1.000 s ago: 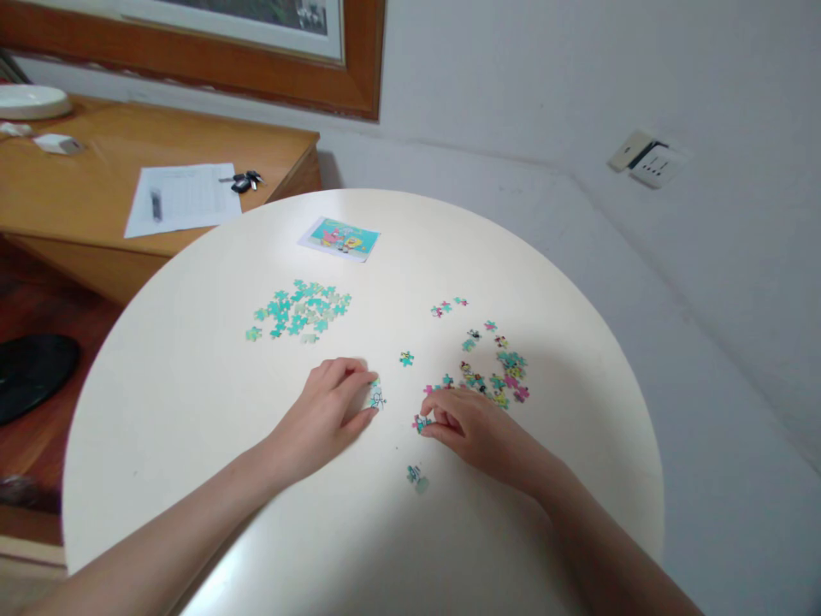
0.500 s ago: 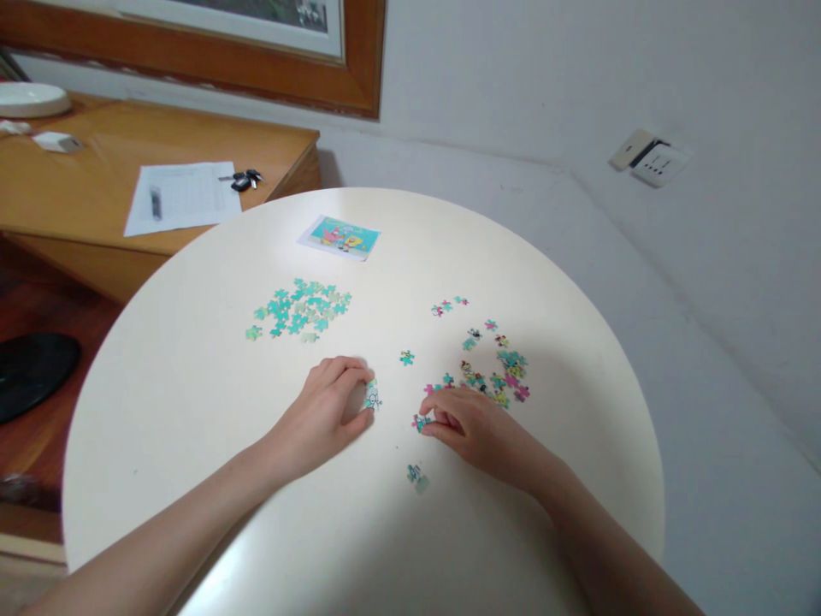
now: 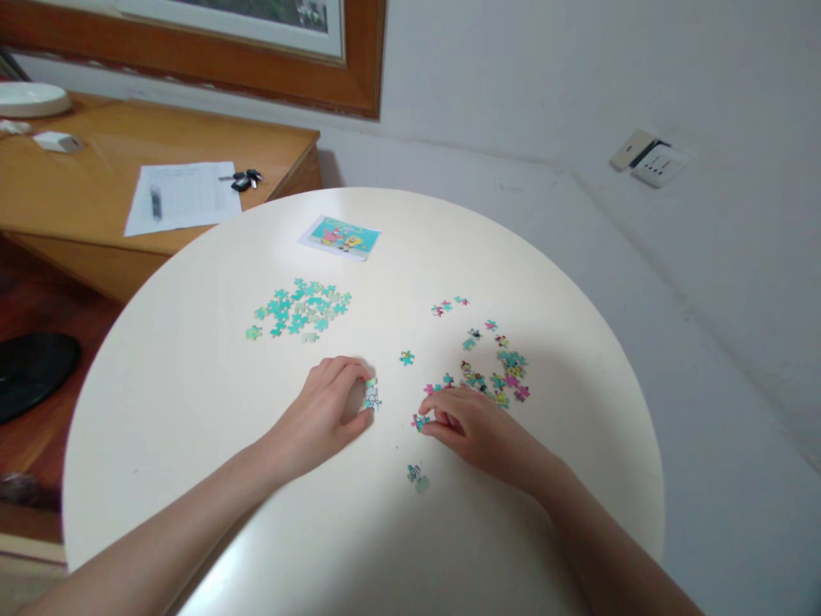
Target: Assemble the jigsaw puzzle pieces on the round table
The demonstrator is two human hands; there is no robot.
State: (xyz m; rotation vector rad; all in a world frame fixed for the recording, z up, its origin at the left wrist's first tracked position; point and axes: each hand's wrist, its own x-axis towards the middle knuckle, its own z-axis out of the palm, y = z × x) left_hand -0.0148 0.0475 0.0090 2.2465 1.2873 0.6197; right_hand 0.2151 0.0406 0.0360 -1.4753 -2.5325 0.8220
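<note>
**Head view.** Two hands are shown on one round cream desk [image 3: 192, 411].

- **Left hand:** The left hand [image 3: 324, 412] is curled. Its thumb and fingertips are closed on one small pale joined piece-group [image 3: 371, 396], which is held against the desk top just right of the fingers.
- **Right hand:** The right hand [image 3: 475, 430] is narrowed to a pinch. One pink-and-teal piece [image 3: 420, 421] is gripped between thumb and forefinger at the desk surface. The two held items are near each other but not touching.
- **Loose pieces near the hands:** One lone piece [image 3: 406, 358] is seen beyond the gap between the hands. One small near cluster [image 3: 416, 477], apparently of two pieces, is seen closer to the person, just left of the right wrist.
- **Heaps:** Two heaps are laid out.
  - One teal heap [image 3: 300, 310] lies beyond the left hand, with one stray teal piece [image 3: 253, 333] at its left edge.
  - One mixed-colour heap [image 3: 497, 372] lies just beyond the right hand.
  - The pieces in each heap are too small and too overlapped to be counted.
- **Beyond the heaps:** A short row of three pinkish pieces [image 3: 449, 305] is set beyond the mixed-colour heap. One printed picture card [image 3: 339, 237] lies flat near the far edge.
- **Background:** One wooden sideboard [image 3: 77, 222] is shown at the left, bearing one sheet of paper [image 3: 181, 197] and one bunch of keys [image 3: 245, 180]. One switch plate [image 3: 651, 161] is fixed to the wall at the right.
</note>
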